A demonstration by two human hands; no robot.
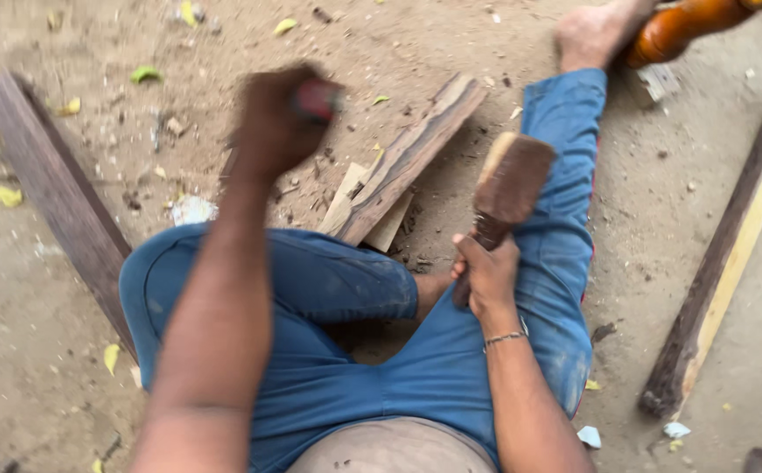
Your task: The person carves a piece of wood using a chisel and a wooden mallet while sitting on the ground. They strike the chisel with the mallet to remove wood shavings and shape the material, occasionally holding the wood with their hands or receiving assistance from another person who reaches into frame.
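Note:
I sit on sandy ground in blue trousers. My right hand (486, 273) grips the handle of a wooden mallet (510, 184), whose broad brown head points up and away over my right leg. My left hand (280, 123) is raised and blurred, closed around a tool with a red handle (317, 98); the rest of that tool is hidden or smeared. Ahead of my knees a dark wooden plank (411, 153) lies slanted across a small pale wood block (389, 226).
A long dark plank (52, 188) lies at the left beside my left knee. Another long beam (731, 245) with a pale edge lies at the right. An orange turned wooden leg (683, 26) rests by my bare foot (591, 31). Leaves and chips litter the ground.

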